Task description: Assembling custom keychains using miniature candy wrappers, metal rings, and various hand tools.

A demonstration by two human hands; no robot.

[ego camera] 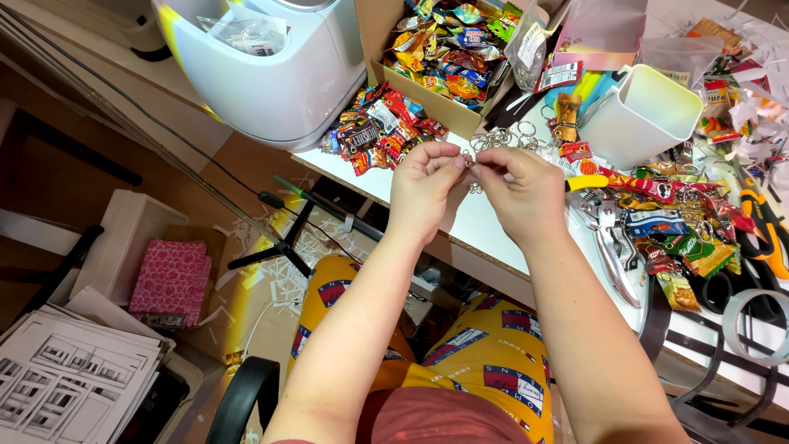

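My left hand (pixel 422 186) and my right hand (pixel 521 191) meet over the near edge of a white table (pixel 485 226). Their fingertips pinch a small metal key ring (pixel 469 159) between them, with a short bit of chain hanging below it. Just beyond the hands lies a pile of loose metal key rings (pixel 511 136). Left of it sits a heap of tiny colourful snack-packet charms (pixel 383 130).
A cardboard box (pixel 444 51) full of mini packets stands behind. A white cup (pixel 638 113), silver punch pliers (pixel 613 242), finished charm key chains (pixel 675 220), scissors (pixel 763 222) and a tape roll (pixel 758 319) lie right. A white machine (pixel 267 70) is left; papers and a pink box on the floor.
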